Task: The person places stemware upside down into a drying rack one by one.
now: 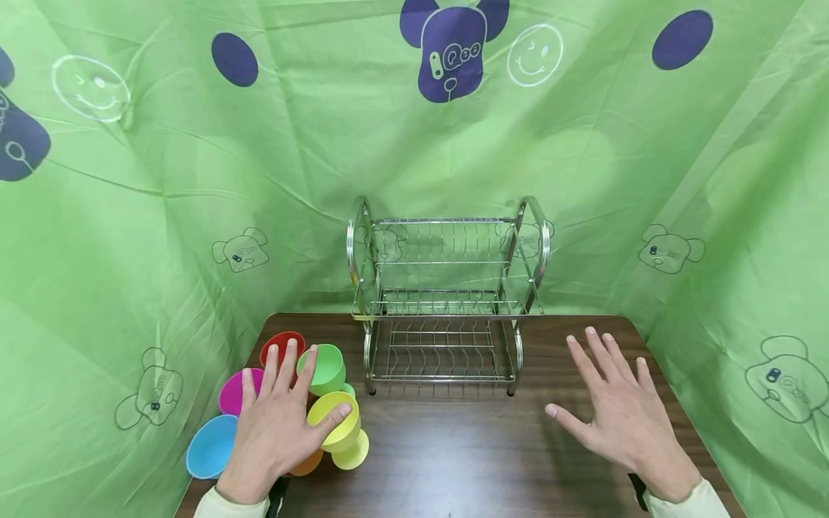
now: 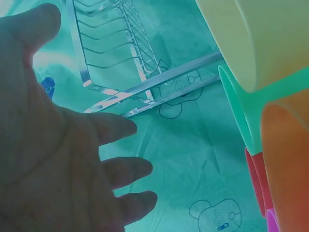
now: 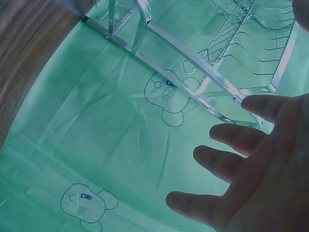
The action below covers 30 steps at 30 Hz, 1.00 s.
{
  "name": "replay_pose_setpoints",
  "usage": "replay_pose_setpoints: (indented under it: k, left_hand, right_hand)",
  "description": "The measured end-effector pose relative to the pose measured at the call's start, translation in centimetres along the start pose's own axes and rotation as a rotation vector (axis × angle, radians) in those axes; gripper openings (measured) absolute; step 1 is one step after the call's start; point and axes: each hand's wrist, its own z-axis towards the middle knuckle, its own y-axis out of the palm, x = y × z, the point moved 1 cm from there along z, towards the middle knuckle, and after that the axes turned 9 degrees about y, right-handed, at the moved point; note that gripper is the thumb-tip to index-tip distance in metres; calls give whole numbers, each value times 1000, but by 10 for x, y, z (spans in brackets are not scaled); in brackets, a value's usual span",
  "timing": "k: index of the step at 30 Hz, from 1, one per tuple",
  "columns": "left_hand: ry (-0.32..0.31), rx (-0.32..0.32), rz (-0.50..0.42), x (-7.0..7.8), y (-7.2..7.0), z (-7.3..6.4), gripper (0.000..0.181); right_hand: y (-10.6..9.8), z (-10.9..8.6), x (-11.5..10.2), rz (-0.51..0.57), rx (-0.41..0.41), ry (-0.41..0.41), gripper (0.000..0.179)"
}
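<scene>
Fingers spread and palm down, my left hand (image 1: 278, 424) hovers over a cluster of coloured cups at the left of the table. Around it show a yellow footed cup (image 1: 335, 421), a green one (image 1: 326, 368), a red one (image 1: 280, 347), a magenta one (image 1: 234, 392) and a blue one (image 1: 212, 447). An orange cup (image 1: 307, 464) is mostly hidden beneath the hand. In the left wrist view the fingers stand apart from the cups. My right hand (image 1: 624, 417), also spread with nothing in it, is above the right side of the table.
A two-tier metal dish rack (image 1: 447, 316) stands at the back middle of the brown wooden table (image 1: 440, 446), its shelves bare. Green printed cloth (image 1: 311, 144) hangs behind and on both sides, close to the table's edges.
</scene>
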Motion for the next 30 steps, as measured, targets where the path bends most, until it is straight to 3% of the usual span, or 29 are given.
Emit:
replay_pose_setpoints:
  k: [4,10,18,24,30]
  left_hand:
    - [3,63,-20,0,0,-5,105]
    - [39,236,-71,2,1,-15,99]
    - [31,434,-212,14,5,-36,86]
    - [-76,560,-340,28,20,-53,78]
    - [-245,686,-360,45,39,-65,73]
  right_hand:
    - [1,4,-2,51,27,-24,111]
    - [4,12,-6,199,132,-73,103]
    - [21,20,-6,436,151,-17,91]
    - [39,25,-7,553,183,18,79]
    - [58,31,-7,722,146,134,62]
